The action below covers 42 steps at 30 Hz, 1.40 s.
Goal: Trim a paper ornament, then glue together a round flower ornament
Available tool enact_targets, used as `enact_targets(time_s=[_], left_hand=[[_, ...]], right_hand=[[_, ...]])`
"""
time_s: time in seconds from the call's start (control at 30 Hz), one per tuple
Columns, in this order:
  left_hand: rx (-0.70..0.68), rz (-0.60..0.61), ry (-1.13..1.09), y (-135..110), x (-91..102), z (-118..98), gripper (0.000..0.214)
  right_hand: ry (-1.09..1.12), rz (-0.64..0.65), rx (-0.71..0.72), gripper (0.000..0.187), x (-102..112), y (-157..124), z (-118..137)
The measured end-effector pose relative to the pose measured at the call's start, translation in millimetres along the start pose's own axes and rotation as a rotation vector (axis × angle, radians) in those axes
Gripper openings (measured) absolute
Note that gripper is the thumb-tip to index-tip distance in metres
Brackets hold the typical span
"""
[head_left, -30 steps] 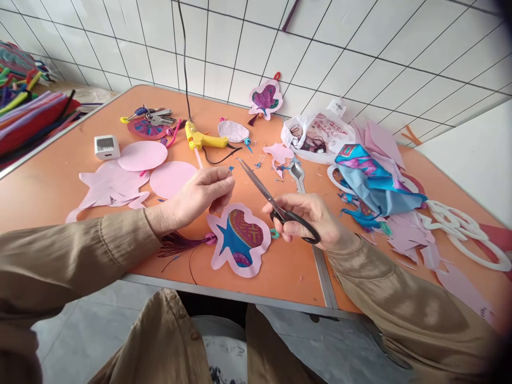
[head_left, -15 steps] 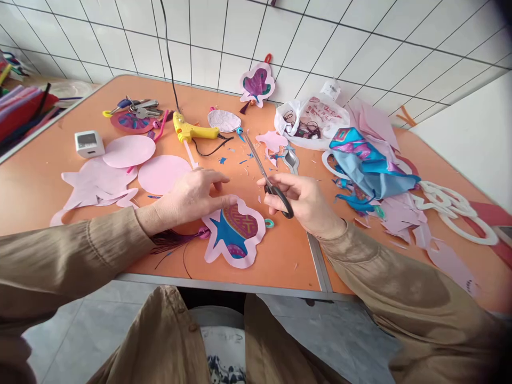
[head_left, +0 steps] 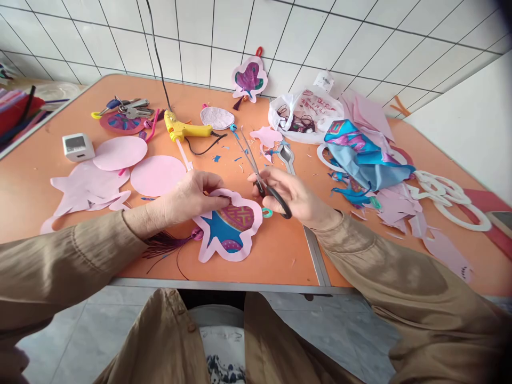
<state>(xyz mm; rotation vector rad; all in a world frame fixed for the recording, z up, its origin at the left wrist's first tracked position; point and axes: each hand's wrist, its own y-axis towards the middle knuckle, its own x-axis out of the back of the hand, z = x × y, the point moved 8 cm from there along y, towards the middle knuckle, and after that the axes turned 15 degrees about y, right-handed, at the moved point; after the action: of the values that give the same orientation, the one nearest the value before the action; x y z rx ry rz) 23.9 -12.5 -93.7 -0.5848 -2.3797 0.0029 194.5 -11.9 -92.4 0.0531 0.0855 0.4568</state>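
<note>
My left hand (head_left: pixel 196 196) pinches the upper left edge of a pink-bordered fabric pendant (head_left: pixel 224 232), whose centre is blue and purple patterned cloth. A pink bead and a dark purple tassel (head_left: pixel 168 242) stick out on its left, partly under my sleeve. My right hand (head_left: pixel 290 194) is closed round the black handles of a pair of scissors (head_left: pixel 256 173). Their blades are slightly apart and point away from me, above the table. A small green loop (head_left: pixel 266 213) shows at the pendant's right edge.
A yellow glue gun (head_left: pixel 186 129) with its cord lies beyond my left hand. Pink ovals (head_left: pixel 158 175), a white charger block (head_left: pixel 78 147) and keys (head_left: pixel 138 109) are at left. A plastic bag (head_left: pixel 316 109), blue cloth (head_left: pixel 364 154) and pink scraps (head_left: pixel 400 208) lie at right.
My left hand has gone from resting over the pendant's edge to gripping it, and that edge is lifted slightly. The scissors' blades have parted a little. The view has shifted slightly.
</note>
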Motion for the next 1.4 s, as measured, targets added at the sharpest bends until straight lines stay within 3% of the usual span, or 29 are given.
enact_targets(time_s=[0.13, 0.3, 0.63, 0.8, 0.93, 1.1, 1.27, 1.4], left_hand=[[0.051, 0.044, -0.168, -1.6, -6.9, 0.9, 0.019], [0.029, 0.127, -0.239, -3.1, -12.7, -2.9, 0.028], [0.046, 0.146, -0.255, -5.6, -16.7, -2.7, 0.037], [0.098, 0.216, -0.401, -7.3, -20.9, 0.6, 0.031], [0.106, 0.274, -0.512, -10.1, -23.7, -1.2, 0.030], [0.092, 0.282, -0.596, -12.3, -23.2, -3.0, 0.029], [0.071, 0.240, -0.588, -12.9, -18.3, 2.0, 0.027], [0.060, 0.209, -0.556, -14.1, -14.6, 2.2, 0.029]], right_hand=[[-0.033, 0.047, -0.040, 0.042, -13.2, -6.7, 0.5], [-0.023, -0.016, -0.073, 0.036, -21.8, -11.3, 3.7], [-0.006, -0.035, -0.046, 0.043, -22.8, -12.1, 11.2], [0.022, -0.036, 0.044, 0.046, -7.2, -8.0, 24.8], [-0.020, 0.061, 0.067, 0.044, 2.4, -3.5, 18.9], [-0.012, 0.200, -0.043, 0.045, -1.8, -2.4, -5.7], [0.081, 0.489, -0.014, 0.044, -23.8, -8.7, 4.8], [0.061, 0.493, 0.014, 0.041, -25.5, -6.6, 10.7]])
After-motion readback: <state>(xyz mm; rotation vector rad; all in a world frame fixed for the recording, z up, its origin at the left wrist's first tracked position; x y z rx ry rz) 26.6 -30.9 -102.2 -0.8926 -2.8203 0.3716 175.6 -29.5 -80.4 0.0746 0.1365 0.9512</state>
